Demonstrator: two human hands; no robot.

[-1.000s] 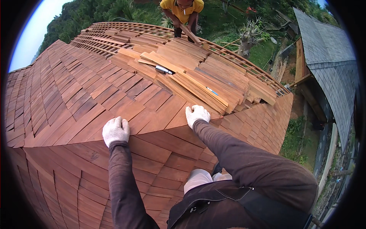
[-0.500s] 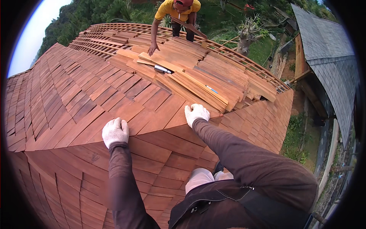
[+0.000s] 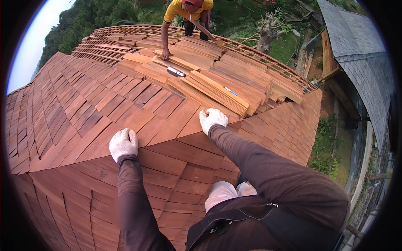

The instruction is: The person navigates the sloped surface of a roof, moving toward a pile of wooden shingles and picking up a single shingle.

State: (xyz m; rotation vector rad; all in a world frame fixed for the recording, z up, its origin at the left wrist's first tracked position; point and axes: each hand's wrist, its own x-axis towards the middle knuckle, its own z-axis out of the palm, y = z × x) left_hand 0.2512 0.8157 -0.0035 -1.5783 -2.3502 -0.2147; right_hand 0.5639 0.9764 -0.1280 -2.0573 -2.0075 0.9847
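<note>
Thick greenery (image 3: pixel 96 19) fills the far side, with a grey shingled roof (image 3: pixel 360 62) off to the right and a reddish-brown wood shingle roof (image 3: pixel 100 96) right up close. Far slope has bare battens (image 3: pixel 94 46) with loose wooden boards (image 3: pixel 243 79) heaped over part of it.

So, hands: left hand (image 3: pixel 124 144) and right hand (image 3: pixel 213 120), both in white gloves, sit well apart on the roof ridge (image 3: pixel 171 139), which runs across in front of the body. Fingers are bunched together and curled, not spread. Palm sides and fingertips are mostly hidden, so I can't tell if either one is pinching a shingle edge or just resting there.

Closest thing to a container is a silver cylinder (image 3: pixel 175 72) lying among the boards. Might be a bottle, can't tell, and its inside doesn't show. Thin blue item (image 3: pixel 230 91) on the stack nearest the right hand is too small to make out.

Co-worker in a yellow shirt (image 3: pixel 173 11) is cut off by the top edge, one hand (image 3: pixel 166 54) down on the boards. Pale trouser leg (image 3: pixel 222 194) below is partly covered by the wearer's dark clothing.
</note>
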